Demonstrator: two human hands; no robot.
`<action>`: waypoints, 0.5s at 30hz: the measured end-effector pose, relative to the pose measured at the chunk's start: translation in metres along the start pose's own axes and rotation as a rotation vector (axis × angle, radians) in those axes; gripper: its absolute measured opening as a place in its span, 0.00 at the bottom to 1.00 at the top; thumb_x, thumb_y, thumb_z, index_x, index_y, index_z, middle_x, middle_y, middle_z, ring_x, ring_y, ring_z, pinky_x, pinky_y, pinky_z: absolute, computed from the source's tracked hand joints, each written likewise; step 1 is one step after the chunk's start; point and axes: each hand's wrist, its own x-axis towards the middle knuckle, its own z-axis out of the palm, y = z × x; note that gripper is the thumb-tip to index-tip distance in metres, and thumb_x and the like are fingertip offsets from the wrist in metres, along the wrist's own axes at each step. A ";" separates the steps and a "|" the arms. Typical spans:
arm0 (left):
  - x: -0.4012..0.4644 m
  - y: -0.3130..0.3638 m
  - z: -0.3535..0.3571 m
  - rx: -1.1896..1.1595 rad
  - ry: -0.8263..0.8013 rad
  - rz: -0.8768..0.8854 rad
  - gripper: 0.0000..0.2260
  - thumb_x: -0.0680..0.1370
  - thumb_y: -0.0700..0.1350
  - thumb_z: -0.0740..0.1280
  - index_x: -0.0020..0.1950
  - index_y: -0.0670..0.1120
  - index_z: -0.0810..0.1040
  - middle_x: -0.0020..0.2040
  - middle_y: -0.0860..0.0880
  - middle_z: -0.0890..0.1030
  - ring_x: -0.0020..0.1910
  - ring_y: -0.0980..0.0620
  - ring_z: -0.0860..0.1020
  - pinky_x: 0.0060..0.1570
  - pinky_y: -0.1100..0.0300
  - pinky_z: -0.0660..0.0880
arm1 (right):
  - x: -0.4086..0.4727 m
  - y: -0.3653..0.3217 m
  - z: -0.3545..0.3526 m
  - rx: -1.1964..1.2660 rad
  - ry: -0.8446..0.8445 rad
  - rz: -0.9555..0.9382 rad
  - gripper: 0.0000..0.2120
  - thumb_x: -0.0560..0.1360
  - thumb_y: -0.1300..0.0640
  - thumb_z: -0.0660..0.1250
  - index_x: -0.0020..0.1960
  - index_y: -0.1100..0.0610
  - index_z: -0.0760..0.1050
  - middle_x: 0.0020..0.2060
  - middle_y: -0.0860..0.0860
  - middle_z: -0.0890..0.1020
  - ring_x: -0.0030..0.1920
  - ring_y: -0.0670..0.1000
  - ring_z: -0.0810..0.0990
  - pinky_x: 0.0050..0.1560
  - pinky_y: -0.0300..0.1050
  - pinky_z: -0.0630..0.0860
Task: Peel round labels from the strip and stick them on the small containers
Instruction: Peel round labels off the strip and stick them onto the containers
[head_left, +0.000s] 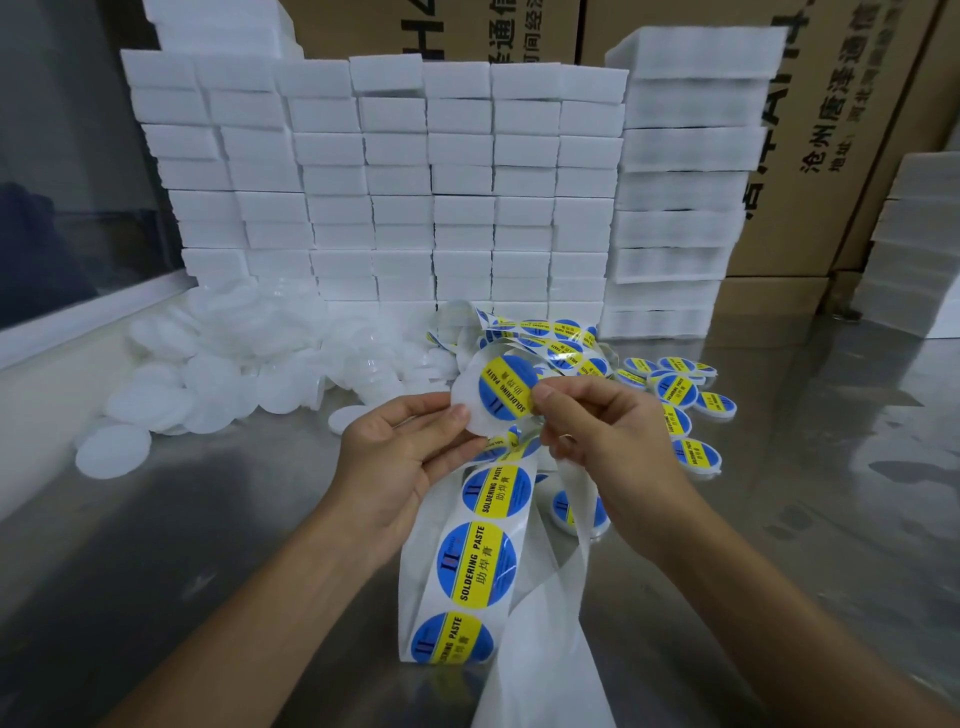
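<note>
Step in hand: the person is laying 1 round label (508, 387) onto a small white container (475, 402), held up above the metal table (156, 545); by my reading the sticking is under way, not finished.
Left hand (400, 457): it is gripping the container from the left, thumb and fingers pinched on its rim.
Right hand (597, 421): its thumb and forefinger are pinched together on the right edge of the label, which is sitting off-centre toward the container's right side.
Strip (467, 561): it is hanging down between the 2 hands, passing under the left hand, with 3 full labels showing; bare backing (540, 649) is trailing beside it.
Unlabelled containers (208, 364): they are lying in a loose heap at left, before the stacked white foam blocks (395, 182).
Labelled containers (680, 395): they are piling up at right, just beyond the right hand.
Next move: it likely calls for pressing the label flat from centre outward, avoiding creases, then setting the container with the finished ones.
</note>
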 end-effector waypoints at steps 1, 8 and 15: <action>-0.001 0.000 0.001 0.001 -0.013 -0.003 0.14 0.64 0.37 0.73 0.47 0.37 0.77 0.43 0.39 0.85 0.43 0.44 0.85 0.38 0.58 0.81 | -0.001 0.000 0.001 -0.009 -0.007 -0.006 0.04 0.73 0.60 0.72 0.41 0.55 0.84 0.35 0.52 0.85 0.30 0.46 0.78 0.32 0.37 0.75; -0.002 0.002 0.002 0.021 -0.031 -0.014 0.16 0.62 0.39 0.74 0.48 0.37 0.78 0.44 0.38 0.85 0.43 0.43 0.85 0.38 0.59 0.81 | -0.002 0.001 0.001 -0.064 -0.017 -0.032 0.02 0.73 0.60 0.73 0.43 0.55 0.84 0.35 0.52 0.85 0.30 0.45 0.79 0.33 0.37 0.76; -0.003 0.002 0.003 0.028 -0.039 -0.014 0.18 0.62 0.39 0.74 0.49 0.36 0.78 0.45 0.38 0.85 0.44 0.43 0.85 0.37 0.59 0.81 | -0.001 0.002 0.001 -0.082 -0.019 -0.026 0.02 0.73 0.59 0.73 0.43 0.54 0.84 0.34 0.50 0.85 0.30 0.44 0.79 0.33 0.36 0.76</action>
